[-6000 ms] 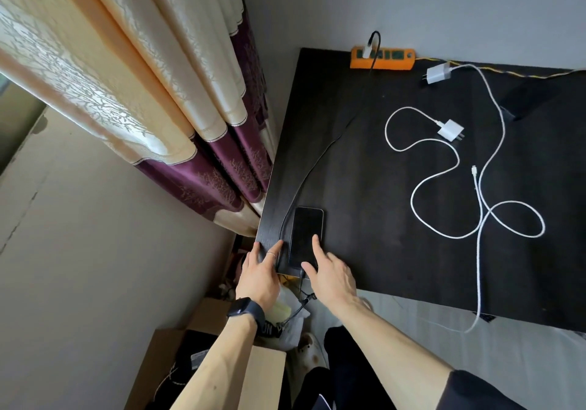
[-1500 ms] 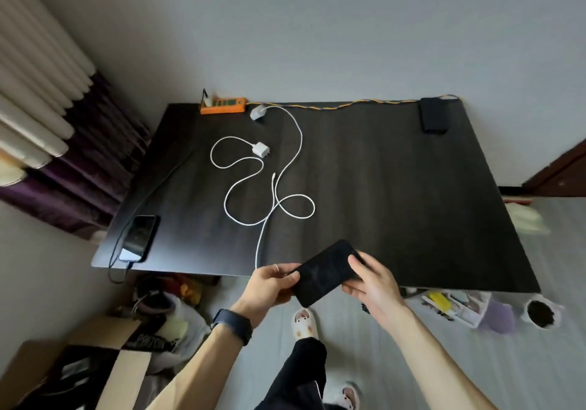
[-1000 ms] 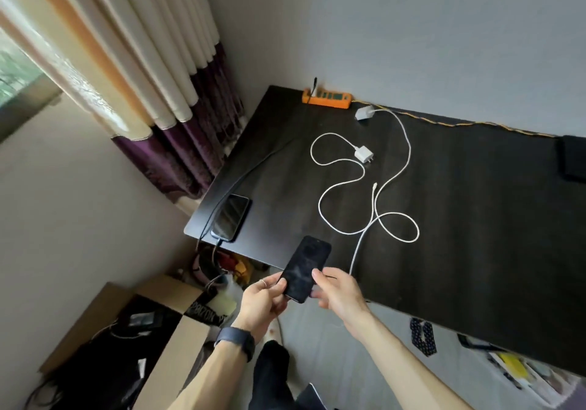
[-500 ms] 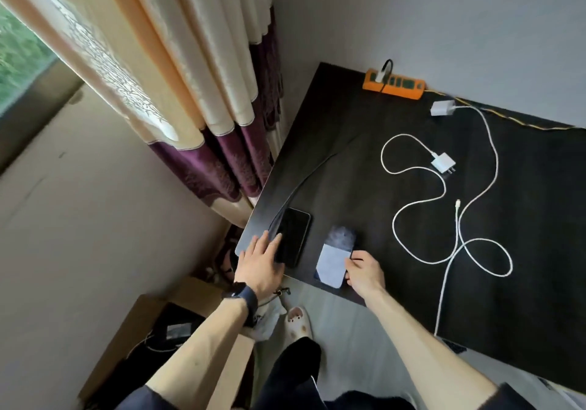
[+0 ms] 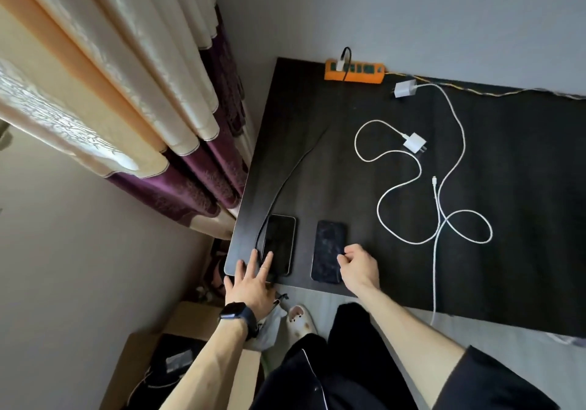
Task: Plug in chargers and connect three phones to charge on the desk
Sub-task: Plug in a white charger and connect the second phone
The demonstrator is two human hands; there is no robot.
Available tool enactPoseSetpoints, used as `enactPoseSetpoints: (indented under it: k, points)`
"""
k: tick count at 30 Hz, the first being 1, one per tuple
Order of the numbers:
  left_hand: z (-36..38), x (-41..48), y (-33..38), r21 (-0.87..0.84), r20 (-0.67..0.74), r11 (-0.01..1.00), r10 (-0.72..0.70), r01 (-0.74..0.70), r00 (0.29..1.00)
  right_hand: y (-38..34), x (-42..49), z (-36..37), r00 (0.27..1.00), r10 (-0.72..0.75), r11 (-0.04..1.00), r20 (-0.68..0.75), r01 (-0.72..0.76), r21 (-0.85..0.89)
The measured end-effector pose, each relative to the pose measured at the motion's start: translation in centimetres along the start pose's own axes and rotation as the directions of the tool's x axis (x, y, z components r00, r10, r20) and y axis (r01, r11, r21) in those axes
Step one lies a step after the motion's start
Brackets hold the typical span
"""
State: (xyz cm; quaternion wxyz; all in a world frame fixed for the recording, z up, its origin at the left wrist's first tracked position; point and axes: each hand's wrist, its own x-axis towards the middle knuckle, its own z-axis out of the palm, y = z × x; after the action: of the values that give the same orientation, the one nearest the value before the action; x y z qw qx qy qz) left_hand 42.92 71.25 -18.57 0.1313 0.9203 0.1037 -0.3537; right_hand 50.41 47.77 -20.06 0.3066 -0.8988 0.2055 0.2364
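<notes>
Beside desk (image 5: 364,168), cardboard box (image 5: 193,319) holds dark clutter; left hand (image 5: 250,283) flat on cabled phone (image 5: 280,238); right hand (image 5: 360,268) curled at second phone (image 5: 328,244), grip unclear.

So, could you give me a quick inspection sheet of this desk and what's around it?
Surface: dark desk.
Job's things: left phone and second phone lie flat near the front edge; orange power strip at the back; white charger and second charger unplugged.
Clutter: cardboard box on the floor.
Hands: left hand flat on left phone; right hand curled at second phone's edge, grip unclear.
Cables: black cable runs from strip towards left phone; white cables loose.
Surroundings: curtains at left.
</notes>
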Motion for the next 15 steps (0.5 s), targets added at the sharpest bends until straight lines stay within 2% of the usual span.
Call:
enactPoseSetpoints:
  k: [10,15]
  points:
    - [0.1,-0.2,0.4,-0.008,-0.011,1.0,-0.018,0.018,1.0,1.0,-0.5,0.5,0.998,-0.058,0.996,-0.019,0.057,-0.065]
    - [-1.2,-0.3,1.7,0.0,-0.095,1.0,-0.021,0.021,0.995,0.7,-0.9,-0.2,0.996,-0.076,0.995,0.055,0.079,-0.055]
